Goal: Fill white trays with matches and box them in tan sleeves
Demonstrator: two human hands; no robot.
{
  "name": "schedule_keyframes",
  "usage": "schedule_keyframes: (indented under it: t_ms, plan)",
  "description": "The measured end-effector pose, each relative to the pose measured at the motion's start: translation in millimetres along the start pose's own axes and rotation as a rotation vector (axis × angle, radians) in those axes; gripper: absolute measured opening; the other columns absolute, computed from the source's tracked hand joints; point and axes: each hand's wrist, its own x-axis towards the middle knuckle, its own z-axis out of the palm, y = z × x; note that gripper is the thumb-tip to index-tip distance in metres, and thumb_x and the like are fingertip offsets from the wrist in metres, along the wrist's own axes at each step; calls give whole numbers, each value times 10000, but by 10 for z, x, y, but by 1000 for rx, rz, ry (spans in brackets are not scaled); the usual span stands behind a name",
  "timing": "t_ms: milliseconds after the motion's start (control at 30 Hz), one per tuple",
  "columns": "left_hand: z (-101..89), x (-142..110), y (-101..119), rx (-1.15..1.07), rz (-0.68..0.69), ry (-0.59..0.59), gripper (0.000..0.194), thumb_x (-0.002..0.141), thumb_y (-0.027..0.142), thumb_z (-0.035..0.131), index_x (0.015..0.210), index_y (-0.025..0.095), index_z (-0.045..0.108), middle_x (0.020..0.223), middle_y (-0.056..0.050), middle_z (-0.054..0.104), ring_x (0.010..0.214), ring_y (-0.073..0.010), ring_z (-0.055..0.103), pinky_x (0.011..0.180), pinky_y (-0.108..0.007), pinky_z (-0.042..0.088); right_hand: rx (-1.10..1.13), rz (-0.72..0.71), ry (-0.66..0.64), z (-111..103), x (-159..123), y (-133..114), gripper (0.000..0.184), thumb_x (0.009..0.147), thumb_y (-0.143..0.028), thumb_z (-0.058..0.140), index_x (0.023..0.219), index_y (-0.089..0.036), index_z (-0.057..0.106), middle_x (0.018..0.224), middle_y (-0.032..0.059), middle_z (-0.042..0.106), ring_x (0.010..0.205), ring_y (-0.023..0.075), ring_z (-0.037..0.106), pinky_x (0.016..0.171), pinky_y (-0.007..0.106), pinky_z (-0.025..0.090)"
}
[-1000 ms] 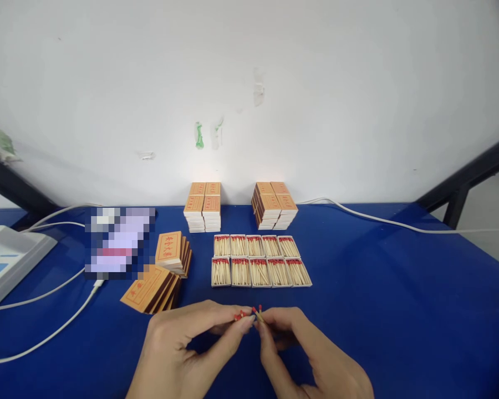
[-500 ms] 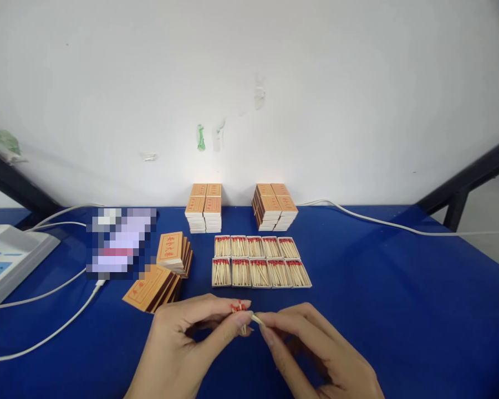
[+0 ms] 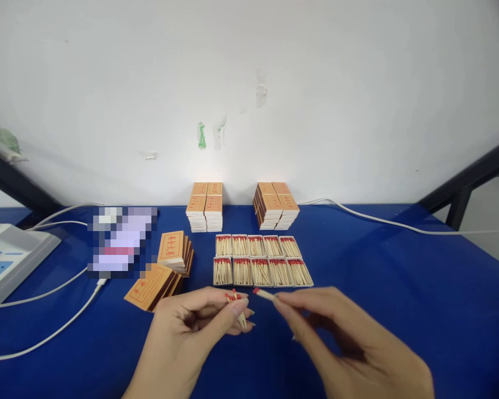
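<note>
The left hand (image 3: pixel 183 332) is pinching a small cluster of matches (image 3: pixel 242 320) between thumb and forefinger, its other fingers curling beneath, presumably to keep the loose sticks together. The right hand (image 3: pixel 370 343) is gripping at least 1 match (image 3: pixel 266 295) by its plain end, probably so the red tip is staying clear of the fingers; I cannot tell the exact count in either hand. These matches are hovering above the blue table (image 3: pixel 382 288), just in front of 10 filled trays (image 3: pixel 242 286). The trays are sitting in 2 rows of 5, seemingly to keep every tray reachable. Behind, 2 box stacks (image 3: pixel 204 206) (image 3: pixel 276 206) are standing near the wall (image 3: pixel 336 111), while orange covers (image 3: pixel 147 288) are leaning in overlapping piles leftward, perhaps for easy separating.
</note>
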Motion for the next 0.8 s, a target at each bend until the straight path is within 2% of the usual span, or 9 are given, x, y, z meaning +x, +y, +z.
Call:
schedule_keyframes:
  t_ms: [100, 200, 267, 333, 500, 667, 800]
  plan:
    - [-3, 5, -8, 14, 7, 21, 259, 907, 495, 949, 906, 236, 944, 828, -52, 903, 781, -244, 894, 762, -267, 742, -142, -132, 12, -24, 336, 104, 93, 1055, -297, 784, 1019, -307, 869, 981, -1, 846, 781, 176, 798, 699, 264, 655]
    - [7, -8, -6, 21, -45, 24, 269, 889, 490, 969, 912, 224, 939, 826, -56, 903, 788, -265, 900, 797, -308, 758, -250, -366, -29, 39, 657, 258, 146, 1082, -180, 722, 1037, -236, 848, 992, 20, 841, 754, 150, 772, 699, 259, 638]
    - [7, -6, -25, 24, -58, 13, 259, 905, 481, 958, 916, 223, 939, 831, -55, 904, 804, -259, 902, 791, -286, 750, -342, -522, -78, 111, 793, 366, 169, 1101, -129, 684, 1087, -201, 836, 1015, 41, 831, 820, 153, 787, 751, 265, 647]
    - [-8, 12, -70, 29, -49, -24, 246, 936, 476, 933, 928, 231, 942, 852, -50, 907, 825, -246, 903, 784, -254, 739, -386, -602, -116, 177, 856, 456, 194, 1116, -109, 650, 1134, -185, 827, 1039, 56, 820, 889, 165, 790, 795, 282, 647]
    - [-63, 43, -178, 33, -49, -100, 241, 979, 482, 902, 935, 249, 943, 908, -44, 916, 836, -230, 904, 786, -233, 736, -527, -696, -198, 241, 856, 534, 278, 1085, -17, 578, 1195, -132, 806, 1065, 111, 794, 964, 230, 740, 805, 353, 634]
    - [-35, 0, -129, 36, -26, -79, 203, 960, 456, 911, 932, 258, 947, 861, -33, 908, 802, -223, 898, 772, -230, 735, -657, -778, -228, 252, 881, 495, 322, 1048, 33, 545, 1158, -110, 812, 1006, 131, 776, 948, 258, 699, 796, 377, 617]
    - [-17, -14, -88, 30, -41, -29, 156, 914, 415, 940, 894, 260, 945, 827, -23, 900, 783, -225, 894, 769, -235, 737, -733, -828, -234, 285, 886, 472, 290, 1005, 46, 594, 1078, -113, 825, 967, 137, 775, 918, 280, 659, 756, 390, 602]
